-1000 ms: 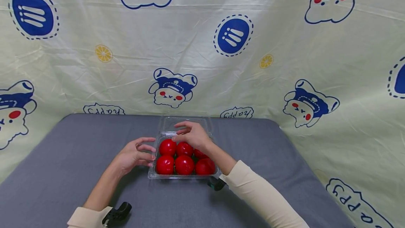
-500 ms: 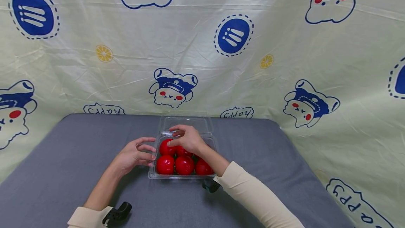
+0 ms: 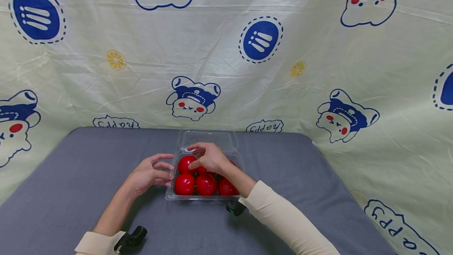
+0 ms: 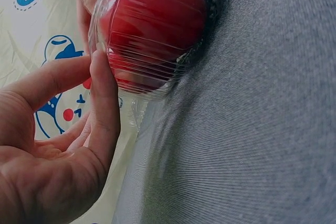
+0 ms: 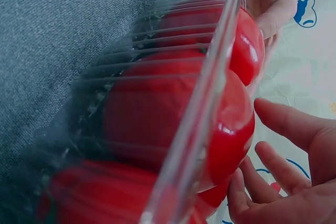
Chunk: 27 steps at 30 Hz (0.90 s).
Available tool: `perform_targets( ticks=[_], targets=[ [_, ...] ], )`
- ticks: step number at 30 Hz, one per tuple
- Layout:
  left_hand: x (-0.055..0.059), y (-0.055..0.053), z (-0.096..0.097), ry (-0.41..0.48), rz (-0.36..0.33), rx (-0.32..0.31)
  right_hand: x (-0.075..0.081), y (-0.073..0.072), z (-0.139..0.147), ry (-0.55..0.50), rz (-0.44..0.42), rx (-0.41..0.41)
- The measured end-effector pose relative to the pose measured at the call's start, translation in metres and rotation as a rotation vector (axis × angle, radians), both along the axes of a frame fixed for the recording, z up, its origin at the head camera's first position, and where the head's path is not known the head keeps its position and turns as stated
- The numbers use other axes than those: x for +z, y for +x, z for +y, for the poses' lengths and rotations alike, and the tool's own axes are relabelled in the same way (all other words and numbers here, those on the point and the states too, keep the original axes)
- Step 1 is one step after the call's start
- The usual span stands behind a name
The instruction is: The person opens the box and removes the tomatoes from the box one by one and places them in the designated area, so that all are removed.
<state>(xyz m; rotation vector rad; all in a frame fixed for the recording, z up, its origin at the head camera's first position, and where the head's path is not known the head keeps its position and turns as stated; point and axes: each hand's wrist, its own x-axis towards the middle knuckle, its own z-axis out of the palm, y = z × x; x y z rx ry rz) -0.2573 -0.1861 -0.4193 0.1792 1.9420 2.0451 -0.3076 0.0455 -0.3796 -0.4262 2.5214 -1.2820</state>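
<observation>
Tomatoes (image 3: 206, 184) in clamshell (image 3: 170, 196) | right hand (image 3: 210, 157) lower than 1 s ago, fingers spread, contact unclear | left hand (image 3: 148, 173) unmoved, fingers spread at rim

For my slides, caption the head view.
Red tomatoes in an open clear box on a grey tabletop, left hand at the box's side, right hand over the back row.

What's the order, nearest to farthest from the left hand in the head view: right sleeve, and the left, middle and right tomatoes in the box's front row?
From the left hand:
1. Left tomato: front left corner of the clear box.
2. Middle tomato: center of the front row.
3. Right tomato: front row's right end.
4. Right sleeve: mostly beyond the box's right side.
</observation>
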Motion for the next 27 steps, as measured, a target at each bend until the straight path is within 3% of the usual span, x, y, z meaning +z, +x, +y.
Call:
perform_targets(
  ticks=[8, 27],
  targets=[
    [-0.0011, 0.0002, -0.0003, 0.007, 0.002, -0.003, -0.0012, -0.0007, -0.0007, 0.030, -0.036, 0.010],
    [-0.0004, -0.0002, 0.0001, 0.003, -0.006, -0.004, -0.0051, 0.0006, -0.0047, 0.108, 0.009, 0.039]
  ],
)
